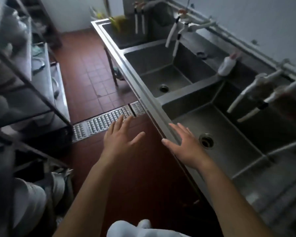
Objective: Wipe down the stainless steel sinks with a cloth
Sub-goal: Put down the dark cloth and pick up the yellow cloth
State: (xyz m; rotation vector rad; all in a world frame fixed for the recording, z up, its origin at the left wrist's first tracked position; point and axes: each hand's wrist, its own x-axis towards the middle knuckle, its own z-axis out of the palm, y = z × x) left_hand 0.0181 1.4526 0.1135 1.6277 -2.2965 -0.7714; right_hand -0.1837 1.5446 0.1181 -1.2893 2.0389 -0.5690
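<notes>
A row of stainless steel sinks [143,93] runs along the right wall, from far left to near right. The nearest basin has a round drain [206,141], and so does the middle basin [164,88]. My left hand [121,137] hovers open over the red floor, fingers spread, holding nothing. Spread just as wide, my right hand [184,144] is empty above the front rim of the nearest basin. No cloth is visible in either hand or in the sinks.
White taps [173,34] hang over each basin. A white bottle [226,65] lies on the divider behind the middle basin. A metal shelving rack [29,93] stands at left. A perforated floor drain grate [102,122] crosses the red tiled aisle.
</notes>
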